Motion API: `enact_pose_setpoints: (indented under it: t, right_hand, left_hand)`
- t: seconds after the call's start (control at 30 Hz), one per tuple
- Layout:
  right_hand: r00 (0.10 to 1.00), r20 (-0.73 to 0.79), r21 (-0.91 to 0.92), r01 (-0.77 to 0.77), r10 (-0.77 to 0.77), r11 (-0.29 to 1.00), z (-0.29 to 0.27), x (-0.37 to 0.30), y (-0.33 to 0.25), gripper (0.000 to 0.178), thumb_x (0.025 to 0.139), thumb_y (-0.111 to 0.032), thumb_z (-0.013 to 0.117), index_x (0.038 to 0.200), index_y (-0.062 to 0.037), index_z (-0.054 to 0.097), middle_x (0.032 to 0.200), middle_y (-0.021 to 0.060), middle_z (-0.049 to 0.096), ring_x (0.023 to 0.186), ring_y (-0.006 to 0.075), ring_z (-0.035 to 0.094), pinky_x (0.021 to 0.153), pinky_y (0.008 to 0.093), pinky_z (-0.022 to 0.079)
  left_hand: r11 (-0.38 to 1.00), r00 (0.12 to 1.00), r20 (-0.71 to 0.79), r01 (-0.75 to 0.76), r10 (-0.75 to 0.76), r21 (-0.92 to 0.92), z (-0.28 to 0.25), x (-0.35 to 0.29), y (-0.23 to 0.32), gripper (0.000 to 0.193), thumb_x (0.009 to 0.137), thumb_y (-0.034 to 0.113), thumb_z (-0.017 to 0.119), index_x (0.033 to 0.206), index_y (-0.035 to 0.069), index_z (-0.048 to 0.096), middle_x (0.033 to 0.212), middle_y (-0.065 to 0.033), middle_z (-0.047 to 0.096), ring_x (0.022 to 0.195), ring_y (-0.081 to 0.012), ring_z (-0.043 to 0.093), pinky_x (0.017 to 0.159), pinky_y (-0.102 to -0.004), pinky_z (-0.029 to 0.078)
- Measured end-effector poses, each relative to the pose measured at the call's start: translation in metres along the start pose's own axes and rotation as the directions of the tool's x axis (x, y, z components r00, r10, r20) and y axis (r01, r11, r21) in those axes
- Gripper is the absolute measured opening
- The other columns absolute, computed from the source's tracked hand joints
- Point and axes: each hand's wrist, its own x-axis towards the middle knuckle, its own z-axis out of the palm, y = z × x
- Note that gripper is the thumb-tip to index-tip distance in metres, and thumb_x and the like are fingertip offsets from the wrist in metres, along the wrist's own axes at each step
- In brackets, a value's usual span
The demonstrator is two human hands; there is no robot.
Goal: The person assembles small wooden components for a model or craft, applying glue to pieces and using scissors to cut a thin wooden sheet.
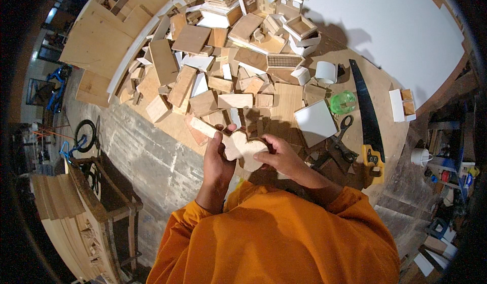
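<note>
Between my two hands, low over the front of a heap of wood pieces, is a pale wooden cutout point(247, 151) with a lobed, rounded outline and a darker edge. My left hand point(219, 158) grips its left side, fingers partly hidden behind it. On the right side my right hand point(280, 156) pinches it, thumb lying on the flat face. A narrow pale wood strip point(203, 126) shows beside my left fingertips; whether I touch it I cannot tell. Just beyond the cutout lie several wood blocks point(235, 101) and offcuts.
A handsaw point(373, 159) with a yellow handle lies to the right, near black-handled scissors point(347, 126), a green roll point(343, 102) and a white cylinder point(326, 72). Small wooden boxes point(300, 27) are piled at the back. A large white sheet point(401, 25) covers the far right.
</note>
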Motion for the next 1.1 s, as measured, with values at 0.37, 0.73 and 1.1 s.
enact_pose_setpoints:
  t: [0.37, 0.73, 1.1]
  right_hand:
    - [0.938, -0.020, -0.338, 0.320, -0.346, 0.885, -0.003, -0.026, -0.044, 0.037, 0.077, -0.016, 0.068, 0.109, -0.0008, 0.057, 0.088, 0.0124, 0.065, 0.082, 0.0201, 0.065, 0.073, 0.0317, 0.050]
    - [0.868, 0.069, -0.404, 0.476, -0.492, 0.782, -0.010, -0.034, -0.050, 0.039, 0.077, -0.013, 0.067, 0.109, 0.0038, 0.055, 0.092, 0.0157, 0.065, 0.083, 0.0236, 0.066, 0.072, 0.0315, 0.051]
    - [0.965, -0.038, -0.308, 0.235, -0.259, 0.922, -0.020, -0.024, -0.024, 0.040, 0.081, -0.020, 0.069, 0.110, 0.0021, 0.055, 0.098, 0.0093, 0.062, 0.088, 0.0139, 0.059, 0.078, 0.0284, 0.047]
  left_hand:
    - [0.870, 0.986, 0.165, -0.100, 0.022, 0.482, -0.008, -0.021, 0.011, 0.043, 0.069, 0.000, 0.076, 0.109, -0.003, 0.059, 0.100, -0.0086, 0.065, 0.093, -0.0174, 0.061, 0.085, -0.0319, 0.047]
    - [0.796, 0.988, 0.153, -0.096, 0.004, 0.598, -0.002, -0.036, 0.017, 0.041, 0.068, 0.005, 0.078, 0.104, -0.004, 0.060, 0.095, -0.0119, 0.066, 0.085, -0.0200, 0.064, 0.078, -0.0330, 0.051]
    - [0.908, 0.969, -0.071, 0.246, -0.236, 0.339, -0.014, -0.017, -0.009, 0.021, 0.077, 0.008, 0.072, 0.096, 0.002, 0.064, 0.087, -0.0072, 0.067, 0.076, -0.0163, 0.065, 0.066, -0.0302, 0.053]
